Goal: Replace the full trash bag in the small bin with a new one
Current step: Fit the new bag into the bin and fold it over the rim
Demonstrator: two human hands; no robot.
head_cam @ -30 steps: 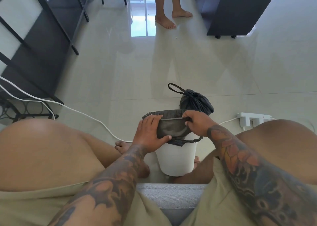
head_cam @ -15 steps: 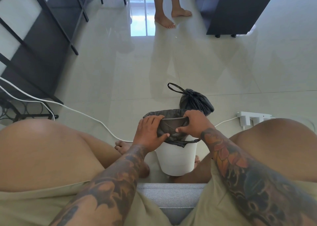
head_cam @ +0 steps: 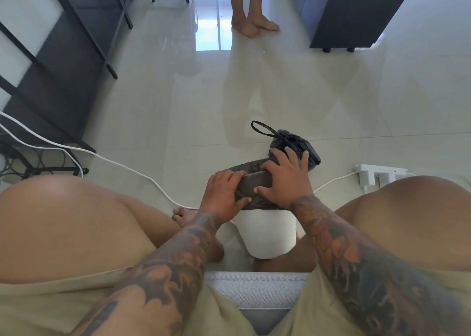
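Note:
A small white bin [head_cam: 267, 233] stands on the floor between my knees. A new dark trash bag [head_cam: 252, 182] lines it, its edge folded over the rim. My left hand [head_cam: 224, 195] grips the bag's edge at the left of the rim, fingers on top and thumb on the outside. My right hand [head_cam: 285, 180] lies spread over the bag at the right of the rim, fingers straight and reaching toward the far side. The full trash bag [head_cam: 297, 142], tied with a loop handle, sits on the floor right behind the bin, partly hidden by my right hand.
A white power strip [head_cam: 377, 176] lies on the floor at the right, its cable running behind the bin. White cables [head_cam: 122, 163] cross the floor at the left beside a black frame table [head_cam: 76, 55]. Another person's bare feet [head_cam: 252, 27] stand far ahead, next to a dark cabinet [head_cam: 356, 12].
My right hand has let go of the near rim edge and opened, spreading across the bag toward the bin's far side. My left hand has stayed at the left rim.

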